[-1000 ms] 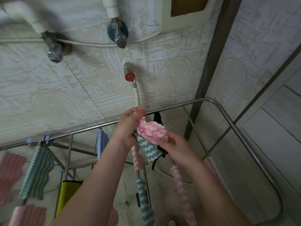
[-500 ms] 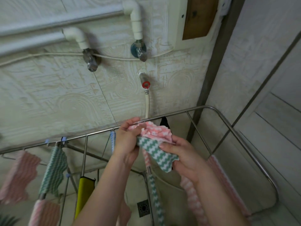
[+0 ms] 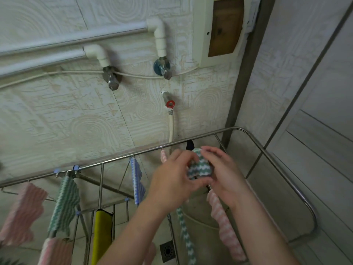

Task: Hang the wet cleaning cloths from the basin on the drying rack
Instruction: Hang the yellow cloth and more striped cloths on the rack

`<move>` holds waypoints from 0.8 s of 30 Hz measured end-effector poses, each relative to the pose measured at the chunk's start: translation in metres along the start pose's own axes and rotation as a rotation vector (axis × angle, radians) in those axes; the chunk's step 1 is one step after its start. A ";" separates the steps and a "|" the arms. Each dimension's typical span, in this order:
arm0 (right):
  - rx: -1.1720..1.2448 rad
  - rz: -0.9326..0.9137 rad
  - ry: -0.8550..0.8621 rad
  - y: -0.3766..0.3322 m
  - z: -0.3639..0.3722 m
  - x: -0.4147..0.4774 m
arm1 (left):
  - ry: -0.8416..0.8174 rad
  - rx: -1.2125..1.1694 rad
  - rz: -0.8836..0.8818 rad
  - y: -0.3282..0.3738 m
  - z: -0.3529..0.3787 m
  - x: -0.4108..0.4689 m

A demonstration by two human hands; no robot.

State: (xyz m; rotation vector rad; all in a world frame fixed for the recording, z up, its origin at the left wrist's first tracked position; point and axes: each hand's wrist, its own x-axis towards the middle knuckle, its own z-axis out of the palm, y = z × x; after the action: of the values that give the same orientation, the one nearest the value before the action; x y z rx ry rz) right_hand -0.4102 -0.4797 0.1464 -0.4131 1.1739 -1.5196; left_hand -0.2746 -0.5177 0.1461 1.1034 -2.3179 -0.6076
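My left hand [image 3: 172,176] and my right hand [image 3: 225,175] both grip a bunched green-and-white zigzag cloth [image 3: 199,167] just above the steel drying rack [image 3: 267,152]. A green tail [image 3: 186,234] hangs down below my hands, and beside it a pink zigzag cloth [image 3: 225,222] hangs over a rack bar. More cloths hang to the left: a blue one [image 3: 137,180], a green one [image 3: 65,205], a pink one [image 3: 21,213] and a yellow one [image 3: 101,234]. The basin is out of sight.
Behind the rack stands a tiled wall with white pipes [image 3: 76,39], two metal taps [image 3: 111,81], a red-handled valve [image 3: 170,104] with a white hose, and a wall box [image 3: 223,27]. A floor drain [image 3: 168,251] lies below. A sliding door frame [image 3: 246,60] borders the right.
The view has tilted up and closer to the wall. The pink cloth left my hands and now hangs on the bar. Both hands closed around the green cloth and bunched it tighter.
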 end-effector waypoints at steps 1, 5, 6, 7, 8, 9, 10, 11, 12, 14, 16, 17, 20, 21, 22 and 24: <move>0.058 0.017 -0.007 0.000 -0.001 -0.002 | 0.041 0.045 -0.005 0.002 0.002 0.001; 0.180 0.087 -0.053 -0.004 -0.008 -0.005 | 0.110 0.037 0.051 -0.004 0.002 0.004; 0.184 0.094 -0.063 -0.005 -0.009 -0.006 | 0.082 0.091 0.076 -0.004 0.003 0.003; 0.191 0.099 -0.069 -0.006 -0.010 -0.007 | 0.064 0.149 0.097 -0.005 0.004 0.003; 0.199 0.107 -0.075 -0.008 -0.010 -0.009 | 0.064 0.188 0.113 -0.006 0.004 0.003; 0.201 0.110 -0.081 -0.010 -0.010 -0.010 | 0.065 0.194 0.121 -0.008 0.004 0.003; 0.190 0.110 -0.081 -0.010 -0.011 -0.011 | 0.062 0.164 0.124 -0.010 0.004 0.003; 0.164 0.107 -0.083 -0.012 -0.012 -0.011 | 0.043 0.092 0.114 -0.012 0.003 0.004; 0.120 0.105 -0.093 -0.012 -0.014 -0.012 | 0.001 -0.007 0.075 -0.013 0.001 0.006; -0.089 0.062 -0.170 -0.015 -0.019 -0.015 | -0.113 -0.239 -0.062 -0.013 -0.006 0.010; -0.443 -0.035 -0.297 -0.017 -0.021 -0.018 | -0.198 -0.436 -0.162 -0.011 -0.014 0.014; -0.600 -0.102 -0.332 -0.019 -0.021 -0.019 | -0.227 -0.482 -0.175 -0.009 -0.019 0.016; -1.033 -0.348 -0.246 -0.026 -0.016 -0.016 | -0.310 -0.494 -0.175 -0.005 -0.030 0.018; -1.174 -0.416 -0.220 -0.028 -0.016 -0.015 | -0.331 -0.493 -0.181 -0.003 -0.032 0.019; -1.267 -0.458 -0.215 -0.031 -0.017 -0.015 | -0.352 -0.455 -0.178 -0.001 -0.034 0.022; -1.351 -0.469 -0.251 -0.035 -0.019 -0.013 | -0.360 -0.207 -0.094 -0.001 -0.038 0.025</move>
State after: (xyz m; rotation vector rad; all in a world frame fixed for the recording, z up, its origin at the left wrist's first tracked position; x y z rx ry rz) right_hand -0.4395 -0.4642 0.1714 -1.8029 1.8416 -0.7531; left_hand -0.2648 -0.5452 0.1817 1.0802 -2.4348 -1.1359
